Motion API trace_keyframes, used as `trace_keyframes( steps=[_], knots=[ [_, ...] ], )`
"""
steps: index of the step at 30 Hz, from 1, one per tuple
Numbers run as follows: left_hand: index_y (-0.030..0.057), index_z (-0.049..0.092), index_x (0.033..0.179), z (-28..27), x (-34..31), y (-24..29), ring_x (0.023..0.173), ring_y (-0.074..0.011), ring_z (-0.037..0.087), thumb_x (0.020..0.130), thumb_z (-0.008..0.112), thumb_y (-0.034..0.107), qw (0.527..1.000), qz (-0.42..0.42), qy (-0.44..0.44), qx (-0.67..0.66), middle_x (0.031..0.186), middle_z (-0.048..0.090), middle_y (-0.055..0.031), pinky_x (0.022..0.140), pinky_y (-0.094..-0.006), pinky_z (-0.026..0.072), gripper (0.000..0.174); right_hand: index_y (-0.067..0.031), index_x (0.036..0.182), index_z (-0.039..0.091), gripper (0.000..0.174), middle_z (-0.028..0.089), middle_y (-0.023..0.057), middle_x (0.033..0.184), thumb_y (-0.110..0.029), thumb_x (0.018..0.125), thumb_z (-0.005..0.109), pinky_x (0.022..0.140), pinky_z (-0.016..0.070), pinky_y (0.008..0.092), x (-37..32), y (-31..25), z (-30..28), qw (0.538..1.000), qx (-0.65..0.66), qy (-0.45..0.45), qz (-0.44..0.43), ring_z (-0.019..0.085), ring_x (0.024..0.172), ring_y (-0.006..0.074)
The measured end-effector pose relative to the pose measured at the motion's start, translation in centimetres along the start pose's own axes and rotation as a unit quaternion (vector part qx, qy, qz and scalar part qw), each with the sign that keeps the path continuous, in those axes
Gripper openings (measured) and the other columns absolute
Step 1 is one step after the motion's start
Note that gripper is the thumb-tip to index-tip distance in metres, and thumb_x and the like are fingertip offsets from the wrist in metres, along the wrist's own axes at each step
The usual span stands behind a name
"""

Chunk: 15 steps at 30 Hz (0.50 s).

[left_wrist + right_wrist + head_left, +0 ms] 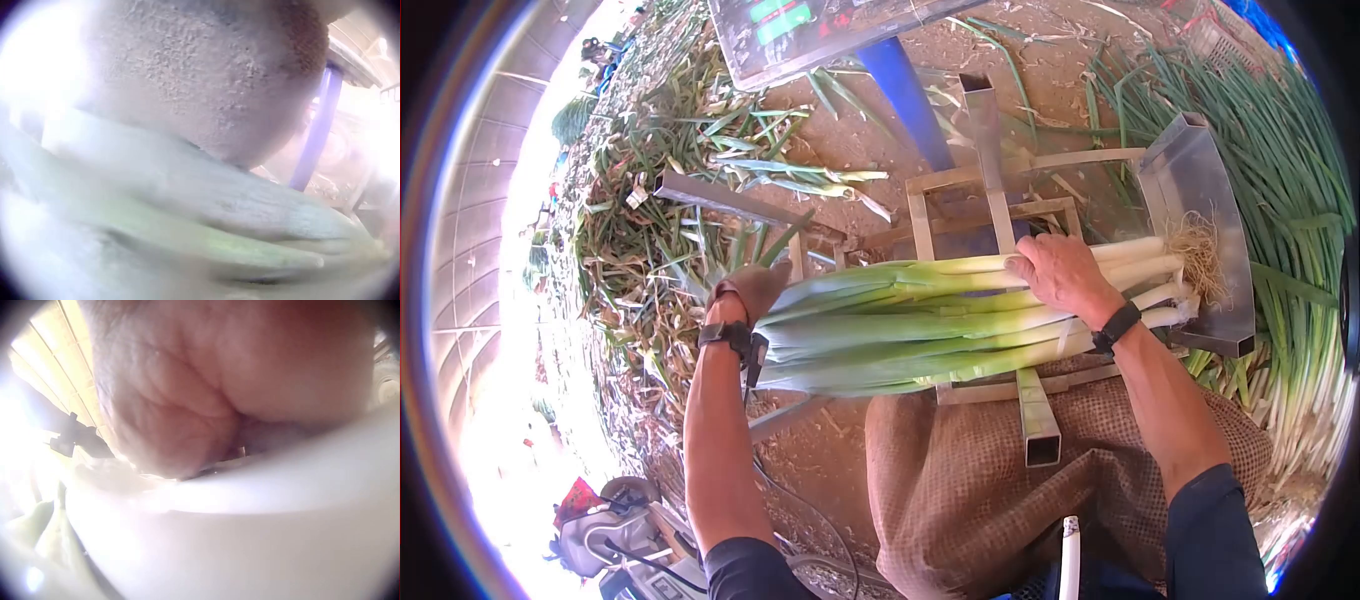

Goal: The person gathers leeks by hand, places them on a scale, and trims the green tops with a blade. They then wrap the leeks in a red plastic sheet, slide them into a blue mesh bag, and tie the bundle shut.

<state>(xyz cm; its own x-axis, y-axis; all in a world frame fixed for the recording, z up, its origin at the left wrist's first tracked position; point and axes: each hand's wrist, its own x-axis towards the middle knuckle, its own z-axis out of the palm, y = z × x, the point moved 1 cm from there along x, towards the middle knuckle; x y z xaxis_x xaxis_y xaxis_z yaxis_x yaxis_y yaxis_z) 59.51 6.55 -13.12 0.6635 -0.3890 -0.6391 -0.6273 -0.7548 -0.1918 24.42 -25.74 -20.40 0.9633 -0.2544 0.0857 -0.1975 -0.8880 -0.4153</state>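
A bundle of long green onions lies across a metal frame, white stems and roots at the right, green leaves at the left. My right hand grips the stems on the far side, thumb and curled fingers over them; the right wrist view shows its palm right against a white stem. At the leafy end is my left hand, in a glove. In the left wrist view the textured glove rests against the leaves; its fingers are mostly hidden, and I cannot tell how they close.
An upright metal end plate stands beside the roots. More green onions are heaped at the right, with leaf waste at the left. A scale on a blue post stands at the back. Brown mesh cloth covers the lap.
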Motion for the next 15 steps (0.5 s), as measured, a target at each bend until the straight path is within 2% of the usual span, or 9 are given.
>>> trace_keyframes(
  steps=[2, 4, 6, 7, 8, 11, 14, 15],
  knots=[
    [0.0046, 0.066, 0.127, 0.9, -0.7, -1.4, 0.118, -0.0391, 0.064, 0.097, 0.034, 0.070, 0.997, -0.079, -0.007, -0.022, 0.123, 0.068, -0.0246, 0.104, -0.0486, 0.0455, 0.079, -0.0072, 0.089, 0.060, 0.034, 0.063, 0.0142, 0.075, -0.039, 0.099, 0.059, 0.069, 0.0479, 0.0509, -0.1, -0.2, -0.3, 1.000, 0.004, 0.000, 0.000, 0.064, 0.075, 0.0369],
    [0.0039, 0.061, 0.135, 0.1, -4.0, -0.8, 0.120, -0.0399, 0.063, 0.095, 0.036, 0.073, 0.979, -0.199, -0.015, -0.037, 0.125, 0.067, -0.0247, 0.105, -0.0478, 0.0460, 0.083, -0.0068, 0.089, 0.060, 0.034, 0.064, 0.0146, 0.076, -0.039, 0.099, 0.059, 0.069, 0.0482, 0.0510, -0.1, -0.1, -0.2, 1.000, 0.012, -0.006, 0.006, 0.064, 0.075, 0.0373],
    [0.0043, 0.055, 0.142, 1.9, -4.7, -2.5, 0.120, -0.0426, 0.063, 0.094, 0.035, 0.074, 0.965, -0.254, 0.015, -0.068, 0.127, 0.066, -0.0266, 0.105, -0.0490, 0.0457, 0.087, -0.0063, 0.090, 0.060, 0.034, 0.065, 0.0146, 0.077, -0.039, 0.099, 0.059, 0.070, 0.0484, 0.0510, 0.1, 0.1, -0.1, 1.000, 0.022, -0.018, 0.014, 0.065, 0.076, 0.0377],
    [0.0033, 0.055, 0.142, 2.9, -4.1, -3.4, 0.121, -0.0437, 0.062, 0.094, 0.035, 0.075, 0.973, -0.228, 0.015, -0.044, 0.130, 0.063, -0.0294, 0.107, -0.0497, 0.0450, 0.089, -0.0062, 0.090, 0.060, 0.033, 0.066, 0.0148, 0.079, -0.038, 0.098, 0.059, 0.071, 0.0484, 0.0516, 0.0, 0.1, 0.0, 0.998, 0.020, -0.048, 0.021, 0.065, 0.077, 0.0381],
    [0.0050, 0.056, 0.142, 5.0, -2.6, -5.4, 0.120, -0.0427, 0.063, 0.093, 0.034, 0.076, 0.960, -0.267, 0.061, -0.064, 0.130, 0.063, -0.0293, 0.104, -0.0513, 0.0469, 0.088, -0.0061, 0.090, 0.061, 0.032, 0.066, 0.0150, 0.081, -0.037, 0.098, 0.059, 0.071, 0.0484, 0.0522, 0.2, 0.0, -0.2, 0.997, 0.012, -0.071, 0.026, 0.065, 0.079, 0.0384],
    [0.0095, 0.064, 0.132, 1.9, -4.6, -2.8, 0.122, -0.0403, 0.062, 0.093, 0.049, 0.065, 0.936, -0.305, 0.125, -0.124, 0.130, 0.066, -0.0229, 0.101, -0.0513, 0.0489, 0.070, -0.0063, 0.090, 0.062, 0.029, 0.068, 0.0159, 0.088, -0.034, 0.098, 0.058, 0.073, 0.0482, 0.0545, 0.0, 0.8, -2.3, 0.995, -0.003, -0.083, 0.050, 0.065, 0.084, 0.0395],
    [0.0127, 0.068, 0.124, 0.0, -6.5, 1.1, 0.105, -0.0383, 0.069, 0.092, 0.057, 0.052, 0.925, -0.223, 0.294, -0.088, 0.111, 0.072, -0.0213, 0.091, -0.0527, 0.0529, 0.052, -0.0071, 0.091, 0.064, 0.026, 0.068, 0.0165, 0.094, -0.032, 0.097, 0.058, 0.075, 0.0476, 0.0564, -1.7, 1.5, -3.2, 0.996, 0.003, -0.070, 0.053, 0.065, 0.089, 0.0404],
    [0.0117, 0.068, 0.125, -0.6, -7.1, 2.9, 0.108, -0.0386, 0.068, 0.092, 0.060, 0.048, 0.916, -0.176, 0.348, -0.096, 0.115, 0.072, -0.0195, 0.094, -0.0508, 0.0521, 0.049, -0.0075, 0.091, 0.064, 0.025, 0.068, 0.0166, 0.096, -0.031, 0.097, 0.058, 0.076, 0.0473, 0.0570, -1.8, 1.7, -3.7, 0.997, 0.004, -0.064, 0.048, 0.065, 0.091, 0.0407]
  ],
)
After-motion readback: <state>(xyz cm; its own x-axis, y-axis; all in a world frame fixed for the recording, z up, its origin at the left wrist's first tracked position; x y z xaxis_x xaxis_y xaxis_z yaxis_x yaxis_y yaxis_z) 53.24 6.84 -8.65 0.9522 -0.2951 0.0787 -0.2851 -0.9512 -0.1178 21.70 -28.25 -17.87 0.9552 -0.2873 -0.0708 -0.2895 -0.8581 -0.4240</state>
